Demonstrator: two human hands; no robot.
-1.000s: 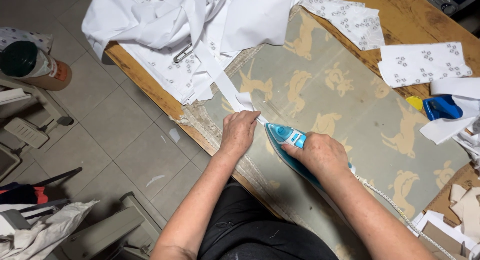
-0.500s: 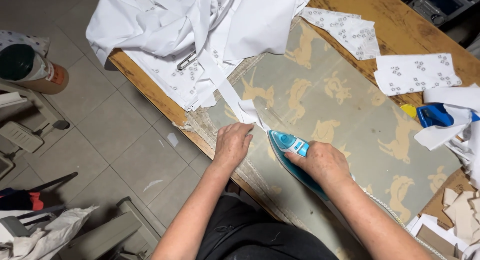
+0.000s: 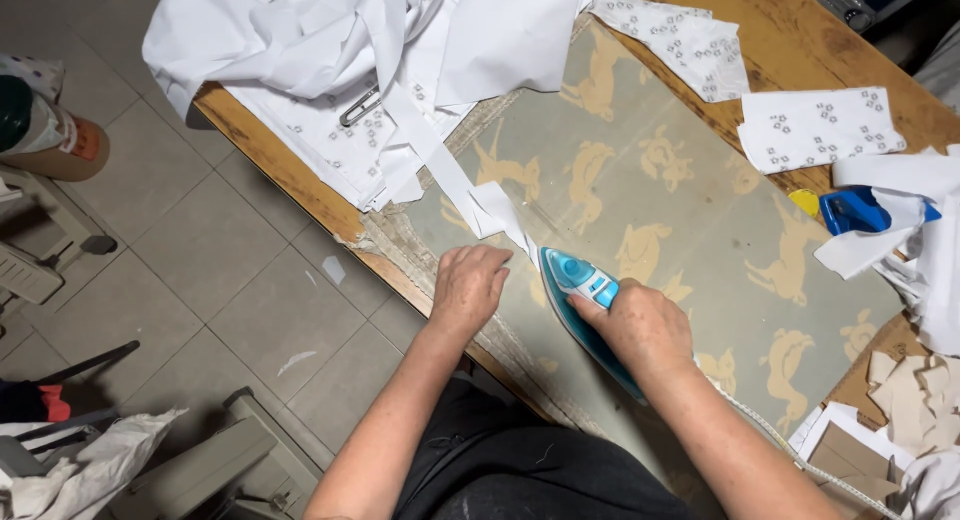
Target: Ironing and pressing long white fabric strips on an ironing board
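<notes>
Grey tiled floor (image 3: 230, 280) on the left, w/ a wooden table (image 3: 800, 50) running diagonally across the view; most of its top is covered by a grey-green ironing cloth (image 3: 700, 200) printed w/ tan animal shapes. Right hand (image 3: 640, 325) is closed around the handle of a teal & white iron (image 3: 575, 285), its nose pointing up-left and its soleplate down on the cloth. A white cord (image 3: 770, 435) trails from the iron's rear along the right forearm toward the bottom edge. Left hand (image 3: 470, 285) lies palm-down just beside the iron's nose, fingers curled, pressing on the near end of a narrow white fabric strip (image 3: 470, 195); can't tell if it pinches the strip or only holds it flat. Strip runs up-left from the iron tip, w/ a fold partway, into a big heap of white fabric (image 3: 400, 40) at the table's far-left end, some of it printed w/ small grey motifs and hanging over the edge. A metal clip (image 3: 358, 108) lies on that heap. Two printed fabric pieces (image 3: 820, 130) sit on bare wood at upper right. Near the right edge: a blue object (image 3: 855, 210) w/ a bit of yellow beside it, partly under more white strips (image 3: 900, 220). Beige cut scraps (image 3: 915, 395) at lower right. On the floor, far left, a jar w/ a green lid (image 3: 40, 135).
</notes>
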